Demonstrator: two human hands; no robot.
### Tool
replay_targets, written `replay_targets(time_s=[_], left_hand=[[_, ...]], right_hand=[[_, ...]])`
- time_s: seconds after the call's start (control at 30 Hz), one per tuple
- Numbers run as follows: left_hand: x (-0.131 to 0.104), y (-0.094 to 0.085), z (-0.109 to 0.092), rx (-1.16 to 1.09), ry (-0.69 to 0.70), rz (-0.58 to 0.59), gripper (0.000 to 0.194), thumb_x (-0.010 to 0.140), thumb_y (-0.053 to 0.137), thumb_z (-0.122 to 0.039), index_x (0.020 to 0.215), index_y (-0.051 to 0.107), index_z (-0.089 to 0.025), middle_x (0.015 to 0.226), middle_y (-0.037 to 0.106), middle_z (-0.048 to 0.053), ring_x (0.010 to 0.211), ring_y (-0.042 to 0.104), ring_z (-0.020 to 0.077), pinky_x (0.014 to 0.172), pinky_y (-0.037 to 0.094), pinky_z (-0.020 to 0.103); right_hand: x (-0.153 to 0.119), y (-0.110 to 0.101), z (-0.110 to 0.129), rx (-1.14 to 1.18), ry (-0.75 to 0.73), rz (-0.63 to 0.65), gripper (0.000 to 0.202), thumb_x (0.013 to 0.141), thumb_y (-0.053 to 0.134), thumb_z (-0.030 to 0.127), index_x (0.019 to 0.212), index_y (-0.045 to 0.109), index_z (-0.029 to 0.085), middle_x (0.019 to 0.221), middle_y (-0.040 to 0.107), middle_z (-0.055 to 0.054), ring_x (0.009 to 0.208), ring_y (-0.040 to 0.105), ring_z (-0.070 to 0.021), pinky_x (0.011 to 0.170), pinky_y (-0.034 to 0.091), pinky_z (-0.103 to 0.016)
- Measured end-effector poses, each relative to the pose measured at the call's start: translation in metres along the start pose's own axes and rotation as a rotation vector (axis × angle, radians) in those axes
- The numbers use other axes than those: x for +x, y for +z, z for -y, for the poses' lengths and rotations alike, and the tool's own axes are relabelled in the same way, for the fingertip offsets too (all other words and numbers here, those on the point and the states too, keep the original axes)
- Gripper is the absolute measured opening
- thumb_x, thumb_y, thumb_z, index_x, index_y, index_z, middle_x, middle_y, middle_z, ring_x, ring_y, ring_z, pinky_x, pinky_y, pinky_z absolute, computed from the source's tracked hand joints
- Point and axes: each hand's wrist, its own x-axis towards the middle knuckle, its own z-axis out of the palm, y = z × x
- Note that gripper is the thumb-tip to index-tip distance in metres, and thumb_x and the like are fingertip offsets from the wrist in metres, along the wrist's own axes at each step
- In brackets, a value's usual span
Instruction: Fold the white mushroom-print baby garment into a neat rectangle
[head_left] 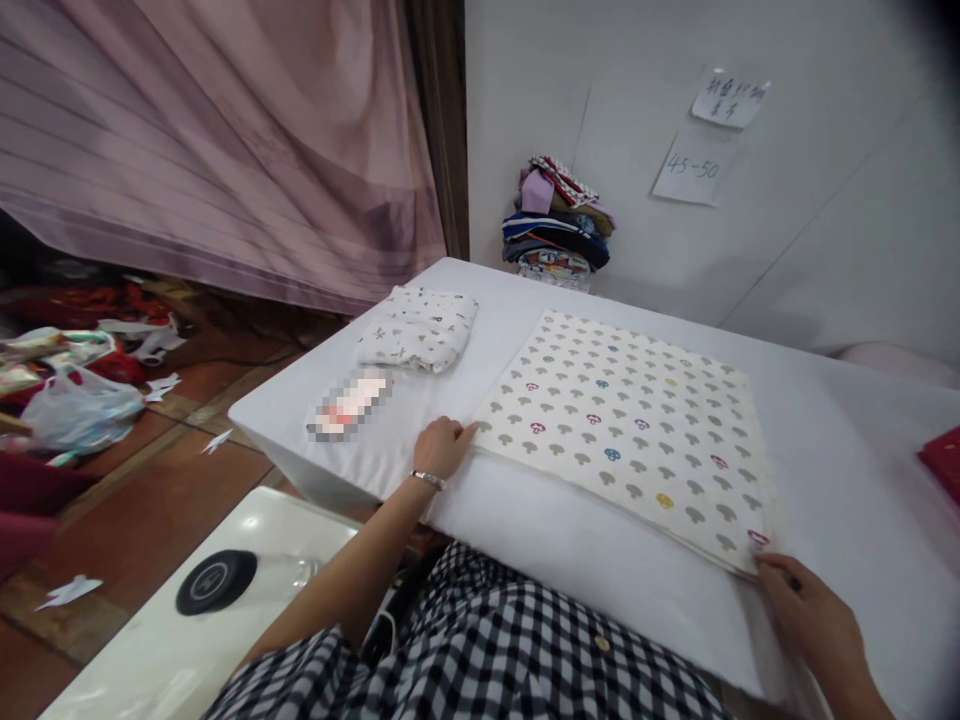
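A cream cloth (622, 425) printed with grey, red, blue and yellow mushrooms is spread on the white table, folded into a rectangle with more than one layer at its near edge. My left hand (442, 448) pinches the near left corner. At the near right corner, my right hand (810, 608) is closed on the edge, thumb and fingers together. Beyond my left hand lies a folded white cloth (421, 330) with a small dark print. Between that bundle and the table's left edge is a small blurred-out object (349, 405).
The white table (540, 520) reaches the wall. A pile of folded fabrics (556, 225) stands behind its far edge. A red item (941, 465) sits at the far right. Down on the left are a white surface with a black round knob (217, 582) and a plastic bag (79, 410).
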Motion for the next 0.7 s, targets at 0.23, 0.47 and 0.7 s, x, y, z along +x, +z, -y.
replay_targets(time_s=[0.23,0.47,0.7], left_hand=[[0.002,0.002,-0.011,0.097,0.000,0.001,0.026,0.082,0.050,-0.040,0.071,0.057,-0.017,0.086,0.060,0.008,0.085,0.057,0.0223,0.068,0.039,0.031],[0.007,0.000,-0.016,-0.087,-0.083,0.100,0.015,0.080,0.051,-0.030,0.070,0.046,-0.020,0.069,0.059,0.001,0.069,0.057,0.0169,0.058,0.034,0.025],[-0.003,-0.006,-0.010,-0.174,-0.039,0.110,0.011,0.078,0.053,-0.023,0.076,0.042,-0.021,0.067,0.056,-0.002,0.065,0.055,0.0146,0.059,0.034,0.023]], right_hand=[[0.007,0.005,0.001,0.030,0.064,0.043,0.055,0.066,0.041,0.066,0.093,0.065,0.025,0.079,0.066,-0.009,0.077,0.062,-0.0319,0.067,0.048,-0.040],[0.008,0.007,-0.002,0.192,0.057,-0.043,0.027,0.060,0.046,0.057,0.069,0.061,0.036,0.067,0.065,-0.004,0.069,0.063,-0.0303,0.064,0.048,-0.040],[0.004,0.007,-0.023,0.220,0.069,-0.065,0.024,0.060,0.047,0.058,0.069,0.061,0.040,0.069,0.066,-0.003,0.072,0.063,-0.0301,0.069,0.048,-0.041]])
